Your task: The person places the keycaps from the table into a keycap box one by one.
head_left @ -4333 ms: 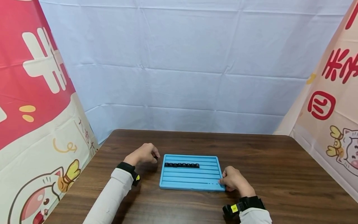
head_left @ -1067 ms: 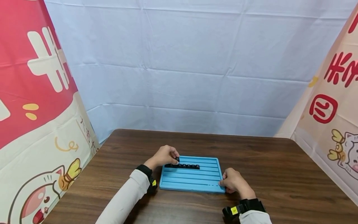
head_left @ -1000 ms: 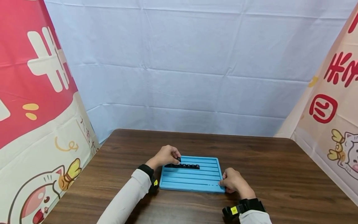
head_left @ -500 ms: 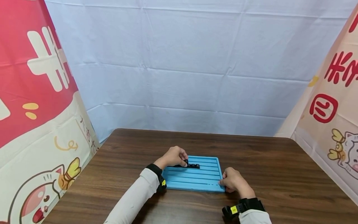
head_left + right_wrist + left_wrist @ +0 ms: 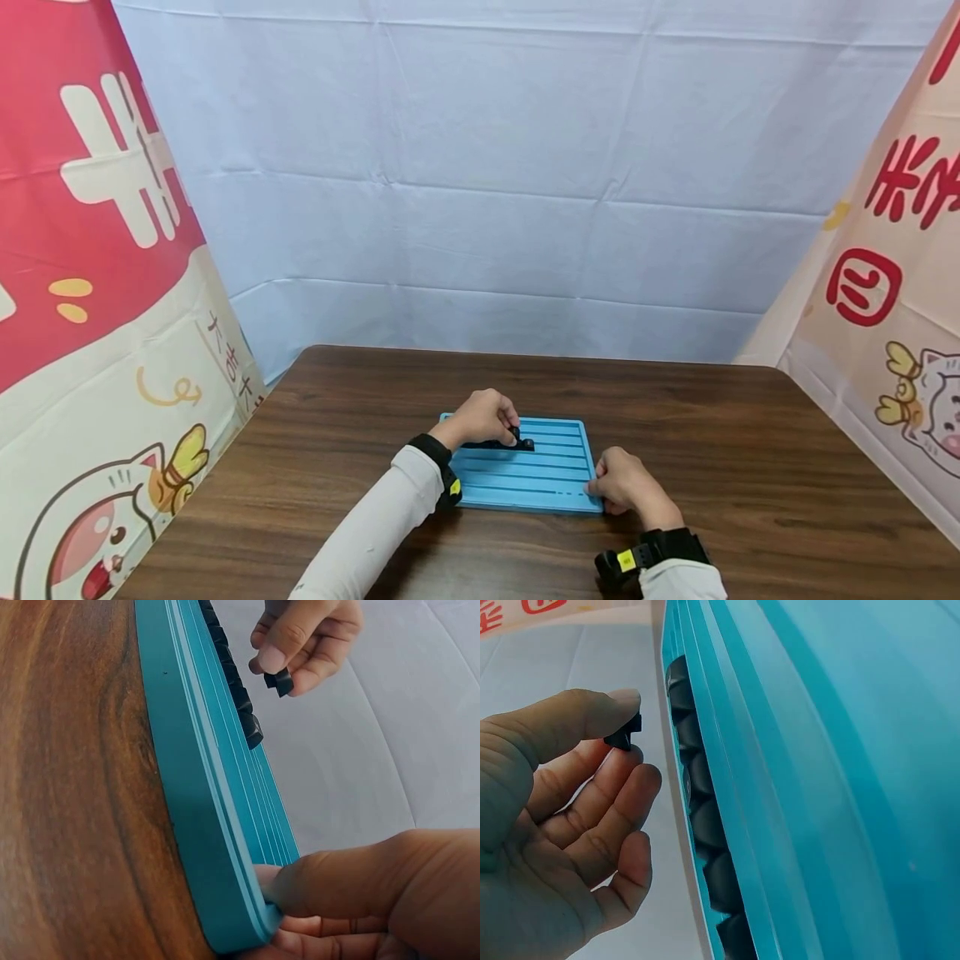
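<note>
A blue tray (image 5: pixel 525 479) with long parallel grooves lies on the table. Black blocks (image 5: pixel 709 821) stand side by side in one groove towards its far side; the left hand covers part of this row in the head view. Between thumb and fingertips, the left hand (image 5: pixel 483 417) pinches a small, notched black block (image 5: pixel 624 735). It holds this block above the row, near the row's right end (image 5: pixel 253 731). My right hand (image 5: pixel 626 482) grips the tray's near right corner, thumb on top and fingers underneath in the right wrist view.
The brown wooden table (image 5: pixel 675 417) extends around the tray on all sides. Behind it hangs a pale blue cloth (image 5: pixel 487 208). Printed cloths flank the table, a red and white one (image 5: pixel 97 292) at left and a cream one (image 5: pixel 885 375) at right.
Carrying the small black block, the left hand has moved right from beside the tray's left edge, passing along above the row. My right hand keeps its grip on the corner.
</note>
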Available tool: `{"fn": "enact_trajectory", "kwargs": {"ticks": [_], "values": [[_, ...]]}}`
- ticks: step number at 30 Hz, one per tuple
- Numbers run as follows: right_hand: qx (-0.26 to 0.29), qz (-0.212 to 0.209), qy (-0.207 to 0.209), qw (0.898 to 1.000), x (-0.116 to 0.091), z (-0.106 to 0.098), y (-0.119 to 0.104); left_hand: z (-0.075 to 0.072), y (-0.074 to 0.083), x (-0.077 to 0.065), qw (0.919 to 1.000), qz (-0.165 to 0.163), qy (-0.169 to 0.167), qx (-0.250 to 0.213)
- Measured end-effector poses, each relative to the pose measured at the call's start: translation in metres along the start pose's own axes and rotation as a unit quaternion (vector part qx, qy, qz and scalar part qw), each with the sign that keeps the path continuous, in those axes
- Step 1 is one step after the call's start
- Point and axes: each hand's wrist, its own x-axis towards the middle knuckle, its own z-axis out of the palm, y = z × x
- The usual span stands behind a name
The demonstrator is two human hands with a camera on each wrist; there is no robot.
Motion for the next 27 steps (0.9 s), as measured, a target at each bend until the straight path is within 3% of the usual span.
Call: {"fn": "enact_trajectory", "kwargs": {"ticks": [8,17,27], "values": [[-0.002,-0.004,-0.002,1.0,-0.002,-0.001,0.002,0.012,0.01,0.014,0.9981,-0.022,0.004,0.057],[0.004,-0.009,0.0,1.0,-0.001,0.0,0.001,0.026,0.017,0.023,0.9988,-0.022,-0.003,0.044],[0.005,-0.009,0.0,1.0,-0.001,0.0,0.001,0.031,0.017,0.027,0.9995,-0.016,-0.007,0.026]]}}
